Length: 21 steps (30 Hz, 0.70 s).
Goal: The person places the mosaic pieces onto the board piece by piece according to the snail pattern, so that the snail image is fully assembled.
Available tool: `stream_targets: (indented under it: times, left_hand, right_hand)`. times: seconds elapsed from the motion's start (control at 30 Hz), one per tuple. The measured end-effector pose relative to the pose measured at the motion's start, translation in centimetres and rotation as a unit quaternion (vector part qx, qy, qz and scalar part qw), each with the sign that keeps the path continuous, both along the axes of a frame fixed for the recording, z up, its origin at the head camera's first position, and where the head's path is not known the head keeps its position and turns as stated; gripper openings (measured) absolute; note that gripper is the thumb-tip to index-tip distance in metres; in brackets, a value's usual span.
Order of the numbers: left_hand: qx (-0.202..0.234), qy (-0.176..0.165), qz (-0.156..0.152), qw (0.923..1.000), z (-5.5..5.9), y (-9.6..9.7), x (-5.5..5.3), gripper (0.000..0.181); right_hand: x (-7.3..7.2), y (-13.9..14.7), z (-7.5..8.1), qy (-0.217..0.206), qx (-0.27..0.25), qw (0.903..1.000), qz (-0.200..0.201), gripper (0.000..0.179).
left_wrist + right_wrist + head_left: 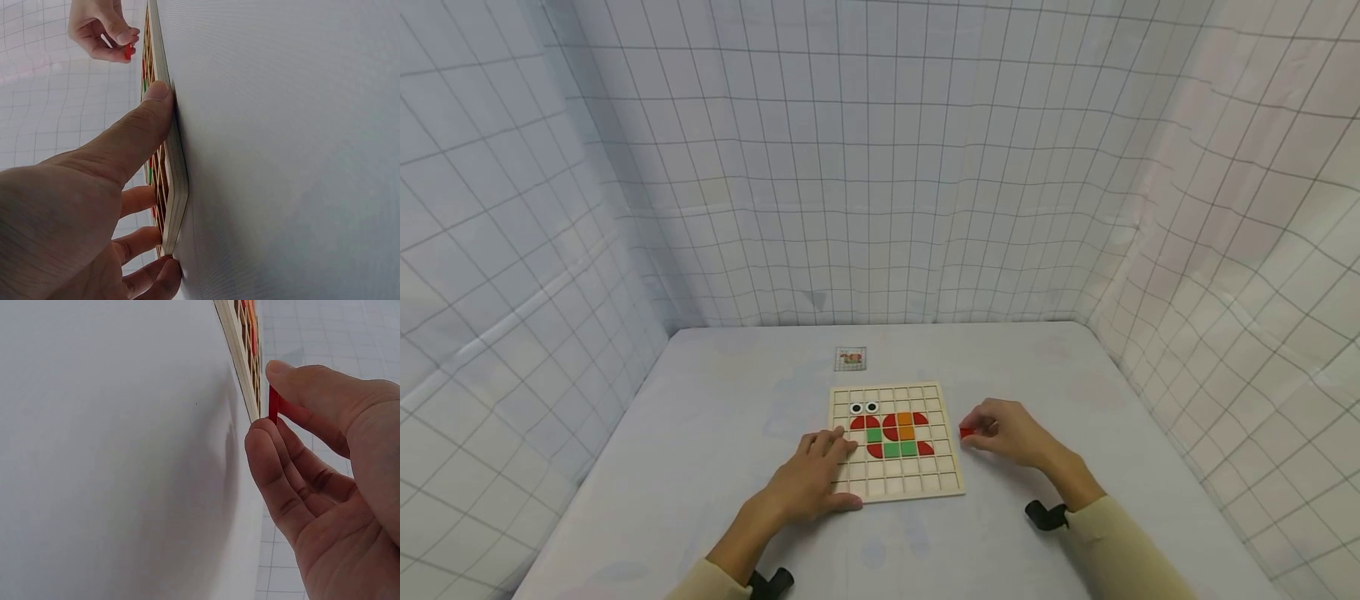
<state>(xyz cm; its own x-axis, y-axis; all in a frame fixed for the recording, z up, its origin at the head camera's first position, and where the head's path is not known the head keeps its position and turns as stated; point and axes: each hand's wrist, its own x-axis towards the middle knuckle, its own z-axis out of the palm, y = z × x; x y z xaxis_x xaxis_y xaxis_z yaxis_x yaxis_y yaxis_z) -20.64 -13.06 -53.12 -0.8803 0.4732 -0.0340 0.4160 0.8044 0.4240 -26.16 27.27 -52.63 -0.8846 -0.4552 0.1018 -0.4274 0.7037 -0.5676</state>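
Observation:
A pale wooden grid board (895, 487) lies on the table, with red, green and orange tiles and two round eye pieces (864, 407) in its cells. My left hand (808, 479) rests at the board's near left corner. Its thumb (140, 128) lies against the front edge, while the other fingers spread over the left side. Just off the board's right edge, my right hand (1011, 433) pinches a small red tile (273, 405) between thumb and fingers. Seen from the right wrist, the tile stands edge-on, raised above the tabletop.
Behind the board lies a small picture card (850, 358) with a similar coloured figure on a grid. White cloth (880, 167) with a grid pattern hangs around the table's back and sides. A black strap device (1047, 515) sits at each wrist.

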Motion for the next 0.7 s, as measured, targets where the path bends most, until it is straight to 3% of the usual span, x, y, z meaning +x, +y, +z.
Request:
stream_targets:
  times: [0.7]
  left_hand:
    - [0.001, -0.001, 0.001, 1.0000, -0.1, -0.1, 0.0, 0.090]
  right_hand:
    - [-0.7, -3.2, -0.1, 0.013, -0.014, 0.9991, 0.038, 0.019]
